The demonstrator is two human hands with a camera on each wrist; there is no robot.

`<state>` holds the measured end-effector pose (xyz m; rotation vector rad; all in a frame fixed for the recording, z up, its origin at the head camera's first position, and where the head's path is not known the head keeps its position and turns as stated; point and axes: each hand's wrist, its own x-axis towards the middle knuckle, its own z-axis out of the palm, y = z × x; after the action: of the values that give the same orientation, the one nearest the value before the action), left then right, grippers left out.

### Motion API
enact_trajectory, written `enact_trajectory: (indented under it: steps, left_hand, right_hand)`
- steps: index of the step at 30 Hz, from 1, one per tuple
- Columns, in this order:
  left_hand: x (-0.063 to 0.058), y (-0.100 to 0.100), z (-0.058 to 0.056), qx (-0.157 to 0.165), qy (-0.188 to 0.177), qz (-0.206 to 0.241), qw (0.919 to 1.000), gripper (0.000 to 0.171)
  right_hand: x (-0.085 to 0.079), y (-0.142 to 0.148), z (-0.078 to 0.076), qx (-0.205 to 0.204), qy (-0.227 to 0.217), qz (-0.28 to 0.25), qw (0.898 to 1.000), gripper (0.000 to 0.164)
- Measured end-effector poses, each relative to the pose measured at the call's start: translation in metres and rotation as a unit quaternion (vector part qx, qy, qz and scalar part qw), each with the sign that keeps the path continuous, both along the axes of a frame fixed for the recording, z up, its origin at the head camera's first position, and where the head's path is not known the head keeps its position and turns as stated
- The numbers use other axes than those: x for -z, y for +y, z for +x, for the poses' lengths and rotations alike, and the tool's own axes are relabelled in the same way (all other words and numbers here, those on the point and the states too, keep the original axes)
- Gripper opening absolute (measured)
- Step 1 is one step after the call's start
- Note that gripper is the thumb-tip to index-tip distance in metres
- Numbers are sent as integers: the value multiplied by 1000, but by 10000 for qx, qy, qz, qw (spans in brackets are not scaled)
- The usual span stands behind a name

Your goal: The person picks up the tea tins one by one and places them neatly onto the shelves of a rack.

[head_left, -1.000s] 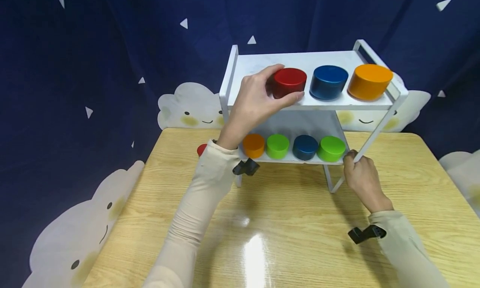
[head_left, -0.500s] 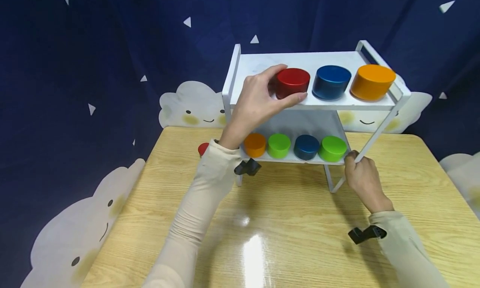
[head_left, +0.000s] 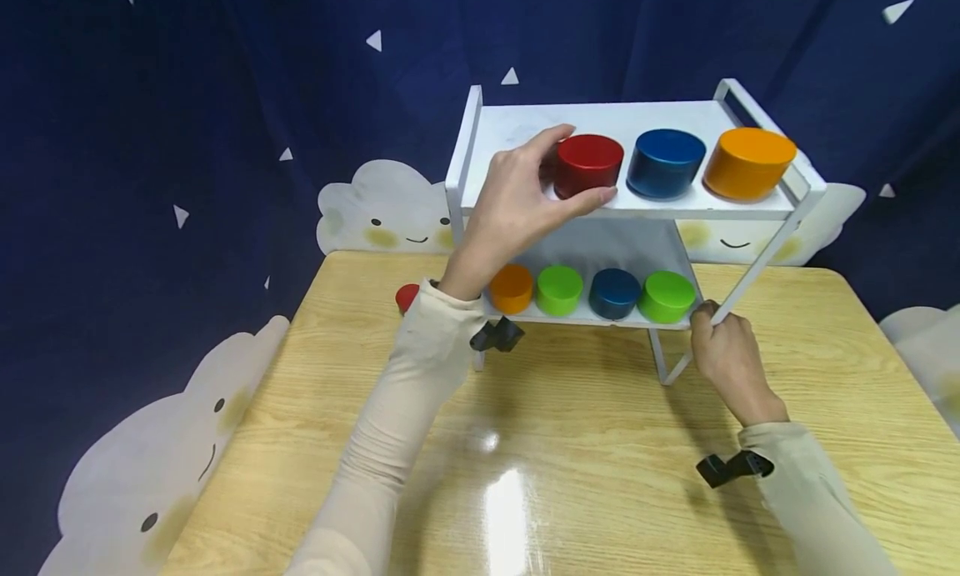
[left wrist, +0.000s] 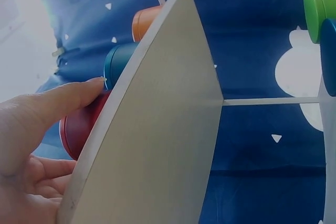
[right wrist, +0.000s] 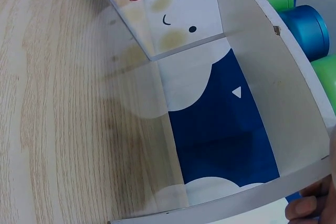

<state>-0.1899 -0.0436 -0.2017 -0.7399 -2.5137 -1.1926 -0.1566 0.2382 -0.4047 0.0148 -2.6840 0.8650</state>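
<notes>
My left hand (head_left: pixel 513 184) holds a red round tin (head_left: pixel 588 163) on the top shelf of a white two-tier rack (head_left: pixel 622 116), thumb in front and fingers behind. In the left wrist view, the thumb lies across the red tin (left wrist: pixel 84 127) beside the shelf edge. To its right on the same shelf stand a blue tin (head_left: pixel 666 163) and an orange tin (head_left: pixel 750 163). Lower down, my right hand (head_left: pixel 727 351) grips the rack's right side by the lower shelf corner; in the right wrist view its curled fingers (right wrist: pixel 310 205) show at the frame.
Along the lower shelf sit an orange tin (head_left: pixel 512 289), a green tin (head_left: pixel 559 291), a blue tin (head_left: pixel 614 293) and another green tin (head_left: pixel 667 297). A red tin (head_left: pixel 407 298) is on the wooden table (head_left: pixel 585 443) left of the rack, partly behind my left sleeve. A dark blue curtain (head_left: pixel 225 101) hangs behind.
The head view has shifted slightly, so the rack and tins appear a little further right. Both hands keep their hold.
</notes>
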Motion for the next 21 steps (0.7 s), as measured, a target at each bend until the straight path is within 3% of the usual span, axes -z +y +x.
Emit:
enact_trajectory:
  steps: [11,21]
  left_hand:
    - [0,1,4,11,133,98,9999,66]
    - [0,-2,7,-231,187,185,9994,73]
  right_hand:
    - [-1,0,0,-32,59,-13,10000,44]
    - [0,1,1,-63,-11,-58,10000,44]
